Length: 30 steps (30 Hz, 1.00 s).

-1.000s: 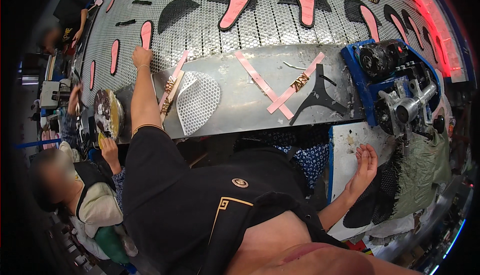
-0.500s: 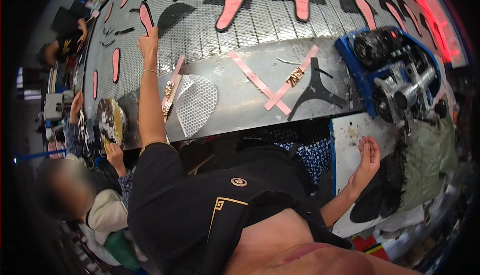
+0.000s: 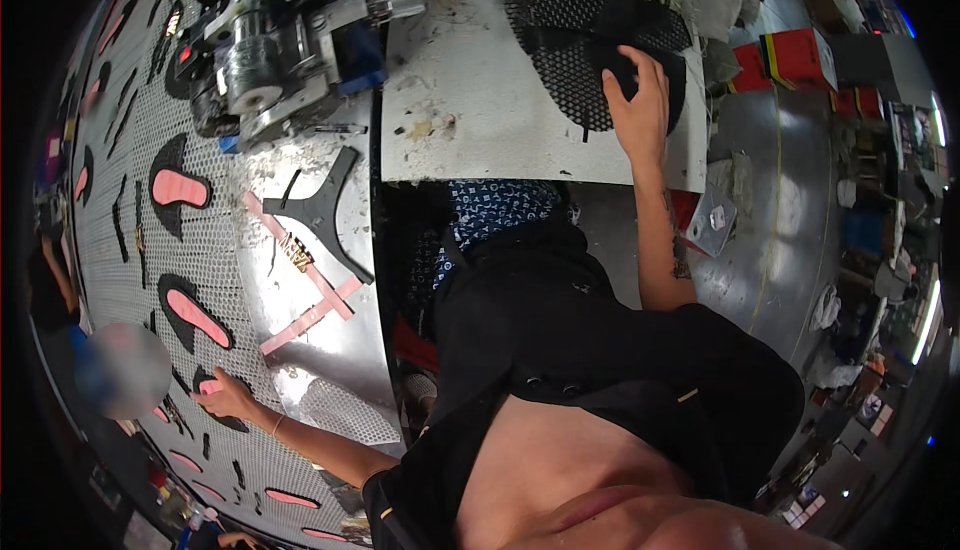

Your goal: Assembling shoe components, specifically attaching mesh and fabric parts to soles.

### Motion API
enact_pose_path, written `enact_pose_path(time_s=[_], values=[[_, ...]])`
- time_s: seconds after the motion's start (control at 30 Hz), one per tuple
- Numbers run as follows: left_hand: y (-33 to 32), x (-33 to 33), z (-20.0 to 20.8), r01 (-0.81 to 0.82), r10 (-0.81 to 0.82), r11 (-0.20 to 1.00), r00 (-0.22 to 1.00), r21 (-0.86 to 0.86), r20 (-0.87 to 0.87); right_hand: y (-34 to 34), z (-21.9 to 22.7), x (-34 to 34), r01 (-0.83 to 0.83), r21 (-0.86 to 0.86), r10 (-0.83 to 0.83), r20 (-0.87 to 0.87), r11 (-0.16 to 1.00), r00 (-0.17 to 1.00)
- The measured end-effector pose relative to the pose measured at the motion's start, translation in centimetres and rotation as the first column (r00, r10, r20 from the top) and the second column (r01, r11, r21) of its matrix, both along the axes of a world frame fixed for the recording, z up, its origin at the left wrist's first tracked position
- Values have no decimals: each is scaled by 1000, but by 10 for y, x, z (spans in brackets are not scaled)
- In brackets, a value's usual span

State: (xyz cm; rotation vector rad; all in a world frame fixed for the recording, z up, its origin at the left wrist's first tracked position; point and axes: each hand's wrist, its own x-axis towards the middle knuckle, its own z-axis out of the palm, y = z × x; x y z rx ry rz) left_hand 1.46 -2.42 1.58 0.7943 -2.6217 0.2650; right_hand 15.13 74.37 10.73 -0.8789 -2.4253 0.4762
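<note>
My left hand (image 3: 230, 396) is over a pink insole (image 3: 208, 387) lying on a black piece on the metal mesh belt. Its thumb and fingers look apart, and it hides part of the insole. My right hand (image 3: 642, 100) lies over a stack of black perforated pieces (image 3: 575, 75) on a white tabletop (image 3: 450, 150). Its thumb stands off from the fingers, which touch or hover just above the topmost smooth black piece (image 3: 668, 75).
More pink insoles on black pieces (image 3: 180, 188) line the belt. On the metal ledge lie crossed pink straps (image 3: 318, 295) with a gold ornament, a black three-armed piece (image 3: 325, 212) and white mesh (image 3: 345, 410). A machine (image 3: 270, 60) stands between belt and tabletop. Red boxes (image 3: 800, 58) stand beyond.
My view has turned right. My left hand has brought the insole down onto a black piece and loosened its fingers. My right hand has reached over to the black perforated stack.
</note>
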Motion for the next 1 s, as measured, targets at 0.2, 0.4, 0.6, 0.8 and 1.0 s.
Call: enact_pose_path(time_s=[0.2,0.4,0.6,0.8,1.0], values=[[189,-7,103,603,-399,627,793,494,-460,35,-72,25,72,236,-147,320,969,936],[270,5,119,743,-655,151,569,652,-497,45,-45,21,81,295,-83,-6,952,997],[331,10,119,747,-728,-26,442,665,-525,-12,44,-20,27,481,200,-415,876,888],[460,38,149,803,-637,-260,275,537,-720,-101,78,-22,-835,-376,632,-546,400,549],[453,59,136,625,-753,-168,417,762,-508,-106,71,-22,-584,-782,592,-370,217,716]])
